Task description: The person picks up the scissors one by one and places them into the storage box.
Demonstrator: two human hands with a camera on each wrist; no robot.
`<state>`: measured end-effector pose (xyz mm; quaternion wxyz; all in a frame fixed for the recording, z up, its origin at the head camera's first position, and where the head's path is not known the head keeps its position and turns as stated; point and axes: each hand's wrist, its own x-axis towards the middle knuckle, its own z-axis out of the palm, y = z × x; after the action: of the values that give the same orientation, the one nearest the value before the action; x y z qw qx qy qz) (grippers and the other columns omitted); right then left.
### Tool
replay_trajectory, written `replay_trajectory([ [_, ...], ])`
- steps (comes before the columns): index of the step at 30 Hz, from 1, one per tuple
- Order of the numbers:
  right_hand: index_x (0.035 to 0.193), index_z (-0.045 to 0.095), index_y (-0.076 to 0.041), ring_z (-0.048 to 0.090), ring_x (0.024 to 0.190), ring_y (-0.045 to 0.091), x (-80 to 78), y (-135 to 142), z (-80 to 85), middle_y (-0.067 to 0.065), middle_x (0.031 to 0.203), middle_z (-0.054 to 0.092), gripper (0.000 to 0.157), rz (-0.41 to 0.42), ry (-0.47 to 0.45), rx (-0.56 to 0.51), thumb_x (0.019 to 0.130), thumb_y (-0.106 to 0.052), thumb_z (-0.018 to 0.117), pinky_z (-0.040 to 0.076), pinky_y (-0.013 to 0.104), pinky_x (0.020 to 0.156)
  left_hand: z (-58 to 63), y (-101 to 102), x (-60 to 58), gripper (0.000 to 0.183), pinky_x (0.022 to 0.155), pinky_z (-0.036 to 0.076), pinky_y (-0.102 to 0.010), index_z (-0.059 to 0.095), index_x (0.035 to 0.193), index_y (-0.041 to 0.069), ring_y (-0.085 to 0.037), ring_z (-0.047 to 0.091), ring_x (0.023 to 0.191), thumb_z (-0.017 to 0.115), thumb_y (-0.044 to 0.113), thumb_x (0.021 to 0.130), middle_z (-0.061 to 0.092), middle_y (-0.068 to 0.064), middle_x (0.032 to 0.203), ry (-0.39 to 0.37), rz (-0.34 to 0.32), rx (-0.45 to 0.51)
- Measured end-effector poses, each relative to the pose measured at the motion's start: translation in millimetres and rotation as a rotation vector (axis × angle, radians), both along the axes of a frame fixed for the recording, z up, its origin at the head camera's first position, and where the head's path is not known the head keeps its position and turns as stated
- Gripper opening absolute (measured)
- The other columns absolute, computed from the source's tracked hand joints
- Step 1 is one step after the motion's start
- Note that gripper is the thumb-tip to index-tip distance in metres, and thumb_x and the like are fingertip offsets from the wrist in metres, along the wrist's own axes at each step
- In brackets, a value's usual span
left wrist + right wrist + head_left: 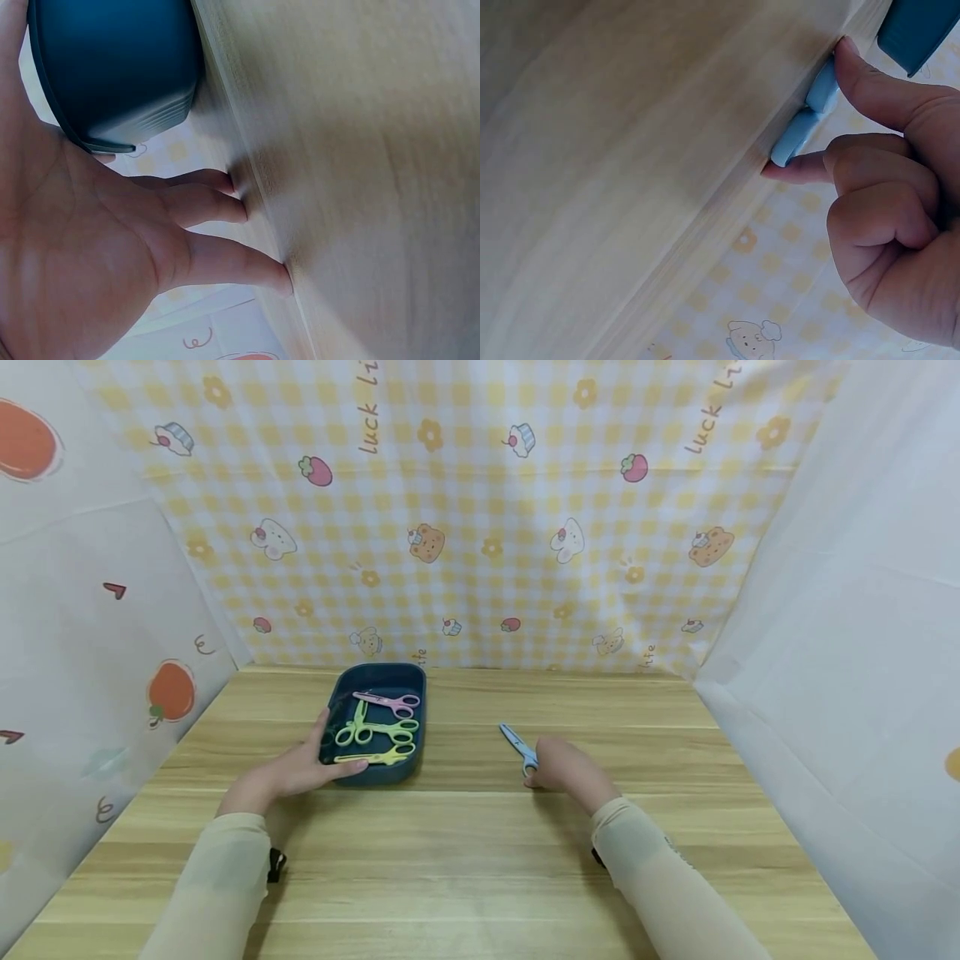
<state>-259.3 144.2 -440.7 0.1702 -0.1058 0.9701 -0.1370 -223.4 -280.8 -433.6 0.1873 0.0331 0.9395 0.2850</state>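
A dark teal tray (380, 670) stands on the left of the table, holding pink scissors (386, 701), yellow scissors (375, 758) and green scissors (390, 729), some overlapping. My left hand (296, 768) lies against its near left corner, thumb along the near rim. In the left wrist view, the other fingers of the left hand (97, 232) reach straight to the tabletop beside the tray (120, 67). Right of the tray, light blue scissors (517, 744) lie with blades pointing away. My right hand (566, 767) pinches their handles (795, 136) between thumb and index finger, its other fingers curled.
The wooden table (465, 860) runs back to a yellow checked cloth (480, 585). White cloths (847, 635) hang at both sides. The tray and the blue scissors stand a short way apart.
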Motion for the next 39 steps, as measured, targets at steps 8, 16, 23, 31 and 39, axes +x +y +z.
replay_trajectory([
  [8, 0.069, 0.051, -0.012, 0.040, 0.059, 0.013, 3.3, -1.4, 2.5, -0.002, 0.064, 0.043, 0.044, -0.001, -0.005, 0.013, 0.093, -0.026, 0.085, 0.035, 0.027, 0.056, -1.2, -0.2, 0.5, 0.135, 0.117, 0.029, -0.080, -0.032, 0.164, 0.013, -0.068, 0.016, 0.154, 0.060, 0.080, 0.092, 0.005, -0.045, 0.169, -0.007, 0.000, 0.007],
  [16, 0.067, 0.051, -0.013, 0.039, 0.057, 0.012, 1.7, 2.4, 1.4, -0.003, 0.062, 0.042, 0.044, 0.027, -0.005, 0.002, 0.094, -0.026, 0.084, 0.033, 0.026, 0.054, 0.5, 0.7, 1.4, 0.135, 0.118, 0.029, -0.080, -0.032, 0.164, 0.012, -0.068, 0.018, 0.154, 0.061, 0.079, 0.092, 0.005, -0.045, 0.170, -0.002, 0.000, 0.013],
  [23, 0.077, 0.056, -0.011, 0.042, 0.060, 0.014, -7.6, 9.7, 6.9, -0.001, 0.068, 0.048, 0.033, -0.050, -0.030, -0.126, 0.086, -0.024, 0.085, 0.035, 0.028, 0.054, 1.1, -0.9, 0.6, 0.135, 0.117, 0.031, -0.079, -0.032, 0.164, 0.013, -0.067, 0.022, 0.153, 0.060, 0.080, 0.092, 0.009, -0.046, 0.168, -0.004, 0.011, 0.013],
  [31, 0.066, 0.044, -0.017, 0.029, 0.052, 0.008, -31.1, 5.3, 33.8, -0.007, 0.056, 0.036, 0.045, 0.012, -0.023, -0.092, 0.090, -0.033, 0.078, 0.030, 0.023, 0.051, 2.2, -0.6, -1.1, 0.135, 0.118, 0.029, -0.080, -0.032, 0.164, 0.012, -0.068, 0.018, 0.154, 0.060, 0.080, 0.093, 0.005, -0.046, 0.169, -0.005, 0.002, 0.009],
  [39, 0.063, 0.041, -0.019, 0.027, 0.050, 0.008, -49.6, -27.4, 89.8, -0.009, 0.054, 0.033, 0.050, 0.069, -0.005, -0.057, 0.090, -0.041, 0.077, 0.031, 0.024, 0.049, 0.5, -0.6, -1.6, 0.134, 0.117, 0.031, -0.080, -0.032, 0.164, 0.011, -0.069, 0.019, 0.153, 0.059, 0.079, 0.093, 0.005, -0.047, 0.168, -0.008, -0.005, 0.000],
])
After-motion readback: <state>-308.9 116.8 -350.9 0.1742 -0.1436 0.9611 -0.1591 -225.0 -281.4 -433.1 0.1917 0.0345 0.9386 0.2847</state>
